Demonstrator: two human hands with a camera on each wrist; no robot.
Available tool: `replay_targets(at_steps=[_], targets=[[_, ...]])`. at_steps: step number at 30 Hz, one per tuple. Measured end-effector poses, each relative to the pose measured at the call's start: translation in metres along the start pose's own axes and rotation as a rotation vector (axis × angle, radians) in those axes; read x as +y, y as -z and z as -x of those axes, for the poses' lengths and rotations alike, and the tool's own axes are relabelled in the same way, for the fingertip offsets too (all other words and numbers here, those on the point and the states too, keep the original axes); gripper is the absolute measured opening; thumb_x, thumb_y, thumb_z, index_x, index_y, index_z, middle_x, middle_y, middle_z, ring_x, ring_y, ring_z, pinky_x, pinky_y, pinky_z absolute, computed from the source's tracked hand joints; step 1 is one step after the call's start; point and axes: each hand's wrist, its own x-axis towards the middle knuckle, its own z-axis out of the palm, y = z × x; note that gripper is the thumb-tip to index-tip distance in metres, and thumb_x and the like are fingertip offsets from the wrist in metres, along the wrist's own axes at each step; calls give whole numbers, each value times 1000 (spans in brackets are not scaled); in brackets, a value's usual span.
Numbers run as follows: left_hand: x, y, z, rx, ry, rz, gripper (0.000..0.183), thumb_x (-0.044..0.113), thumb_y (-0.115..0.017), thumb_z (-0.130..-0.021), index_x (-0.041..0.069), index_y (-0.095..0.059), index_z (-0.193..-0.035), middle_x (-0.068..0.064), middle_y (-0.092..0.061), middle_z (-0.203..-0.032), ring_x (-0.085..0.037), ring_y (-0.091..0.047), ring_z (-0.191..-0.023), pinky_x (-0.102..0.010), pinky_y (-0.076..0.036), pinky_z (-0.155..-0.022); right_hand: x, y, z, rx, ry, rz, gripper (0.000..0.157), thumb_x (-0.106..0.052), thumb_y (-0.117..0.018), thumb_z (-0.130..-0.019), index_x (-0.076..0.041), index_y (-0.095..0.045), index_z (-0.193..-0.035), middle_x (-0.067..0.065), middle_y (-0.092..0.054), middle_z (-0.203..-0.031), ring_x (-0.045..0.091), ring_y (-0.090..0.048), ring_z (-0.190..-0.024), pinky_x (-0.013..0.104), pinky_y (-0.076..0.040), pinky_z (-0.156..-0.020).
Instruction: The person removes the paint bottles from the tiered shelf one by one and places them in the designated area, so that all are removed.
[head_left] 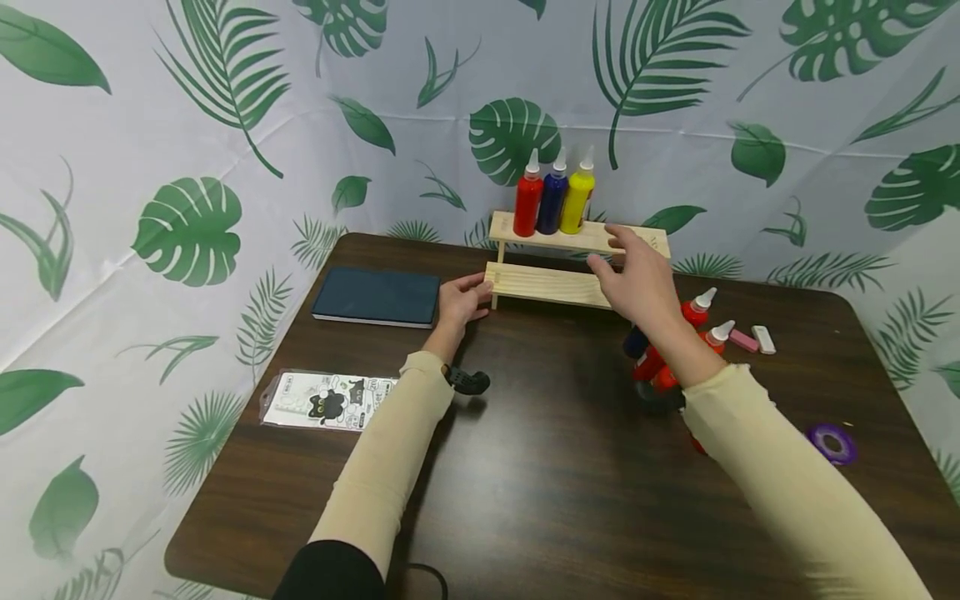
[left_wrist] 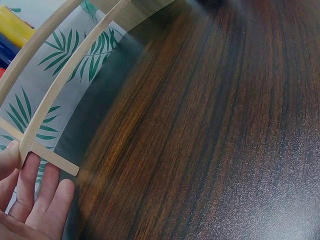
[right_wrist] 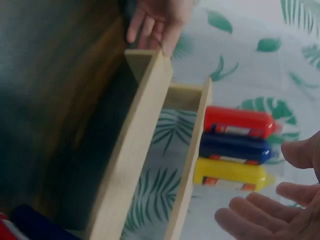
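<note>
Pinching one end of the rack (head_left: 549,284) with the left hand (head_left: 460,302). Holding the right hand (head_left: 639,277) outspread near the yellow bottle (head_left: 577,202).

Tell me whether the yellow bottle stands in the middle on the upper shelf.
No, the blue bottle stands between the red bottle and yellow bottle.

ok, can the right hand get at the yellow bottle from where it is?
Looks like yes: the right hand is open and empty, near the free side of the yellow bottle, with nothing visible between them. The blue bottle flanks only the other side.
</note>
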Motion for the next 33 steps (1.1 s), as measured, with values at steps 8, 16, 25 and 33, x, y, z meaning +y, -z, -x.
replay_targets(at_steps=[8,16,25,33], targets=[[-3,3,1,5,6,13,30,21,-70,-89,12,-69,-118,-7,-69,-107,-19,-69,-91,-34,-58,-73,3,-12,-76,-96,-76,-96,66,-36,-47,-100,-14,-17,-154,18,-33,-151,35,-39,-134,49,-36,-107],[-3,1,-1,1,-1,12,30,21,-71,-88,13,-69,-117,-7,-69,-107,-20,-69,-92,-36,-58,-74,11,-18,-113,-92,-123,-202,67,-33,-44,-101,-16,-8,-155,14,-24,-156,31,-31,-140,41,-29,-113],[0,-1,-2,-10,12,-5,31,23,-71,-88,14,-69,-118,-6,-69,-106,-17,-69,-90,-31,-58,-71,13,-27,-122,-95,-110,-343,59,-24,-45,-102,-18,-18,-154,15,-31,-152,32,-34,-138,45,-34,-110],[0,2,-3,-8,25,2,30,22,-71,-88,14,-69,-118,-6,-70,-105,-17,-69,-91,-31,-58,-70,16,-37,-116,25,-155,-312,57,-29,-51,-99,-17,-25,-148,16,-42,-141,28,-48,-127,37,-44,-102]])
